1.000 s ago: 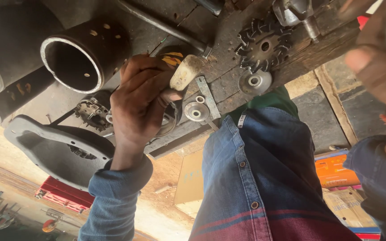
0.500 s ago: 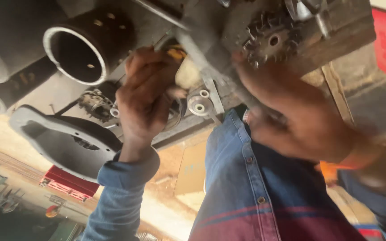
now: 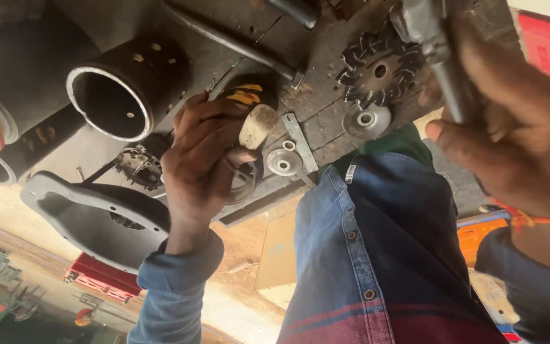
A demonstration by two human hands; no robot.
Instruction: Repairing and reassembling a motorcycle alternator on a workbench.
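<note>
Blue denim shirt [image 3: 377, 255], yellow-and-black tool handle [image 3: 247, 95], red wristband [image 3: 529, 220]

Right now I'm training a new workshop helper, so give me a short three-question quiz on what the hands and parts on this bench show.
1. True or false: the left hand is closed around a yellow and black tool handle.
2. What does the right hand grip? A) a grey metal tool B) a red cloth C) nothing
3. Fill in: the wall of the black tube is pierced with small ___.
Key: 1 true; 2 A; 3 holes.
</note>
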